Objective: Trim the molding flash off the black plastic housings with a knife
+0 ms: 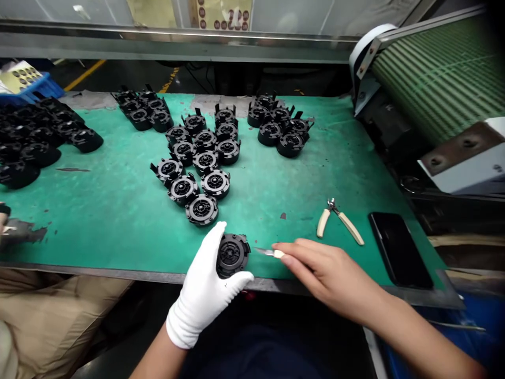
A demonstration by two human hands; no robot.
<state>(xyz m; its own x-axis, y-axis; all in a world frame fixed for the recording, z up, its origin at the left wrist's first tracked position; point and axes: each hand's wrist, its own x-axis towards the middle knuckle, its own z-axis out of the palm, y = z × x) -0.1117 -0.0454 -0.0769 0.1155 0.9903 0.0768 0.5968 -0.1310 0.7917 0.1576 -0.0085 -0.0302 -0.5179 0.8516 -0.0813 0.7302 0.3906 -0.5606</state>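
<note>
My left hand [205, 284], in a white glove, is wrapped round a round black plastic part [232, 253] near the bench's front edge. Ribs and a central hub show on the part's upper face, and the gloved fingers hide its left side. Bare and closed, my right hand [323, 268] pinches a small knife [272, 253] with a pale handle. Its thin blade points left, close to the right rim of the part, with a small gap between them. Just beyond the gloved fingertips stand several similar black parts [202, 209] in a cluster.
Cream-handled nippers [339, 221] and a black phone [400, 250] lie to the right on the green mat [118, 210]. More black parts [291, 143] stand behind. A green conveyor belt [445, 68] rises at the right. Another person's leg [55, 310] is at lower left.
</note>
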